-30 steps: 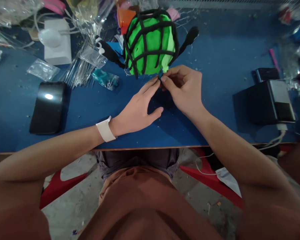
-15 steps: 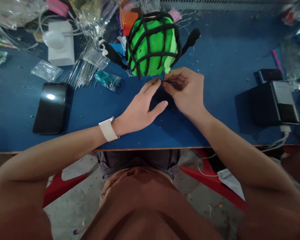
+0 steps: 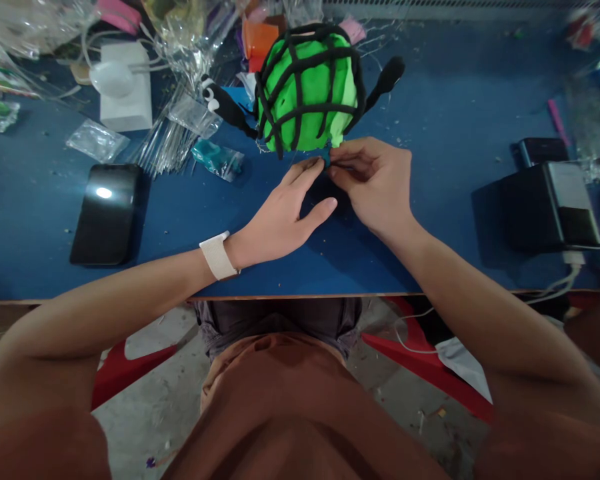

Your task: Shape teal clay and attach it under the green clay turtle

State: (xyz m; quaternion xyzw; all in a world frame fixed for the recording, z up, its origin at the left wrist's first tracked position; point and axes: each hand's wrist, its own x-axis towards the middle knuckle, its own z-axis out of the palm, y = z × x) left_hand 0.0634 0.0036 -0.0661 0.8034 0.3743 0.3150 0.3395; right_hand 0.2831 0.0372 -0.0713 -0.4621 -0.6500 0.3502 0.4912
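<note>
A bright green modelling-clay shape [image 3: 307,93] with black clay strips criss-crossed over it stands just beyond my fingertips. A black stalk with white eyes [image 3: 211,93] sticks out on its left and a black club-shaped stalk [image 3: 387,77] on its right. My left hand [image 3: 283,217] lies flat on the table, fingers stretched and thumb apart, its fingertips by a small teal piece [image 3: 327,155]. My right hand [image 3: 377,177] is closed, with thumb and fingertips pinched on that piece at the near lower edge of the green shape. The fingers hide most of the piece.
On the blue table [image 3: 230,213], a phone [image 3: 107,217] lies at left. Behind are a teal packet [image 3: 217,160], thin wires [image 3: 167,137], a white box [image 3: 125,87] and plastic bags [image 3: 25,27]. A black box-shaped device [image 3: 545,207] with a cable stands at right.
The whole view has shifted slightly, so things appear a little further right. Both hands keep nearly the same pose by the green shape.
</note>
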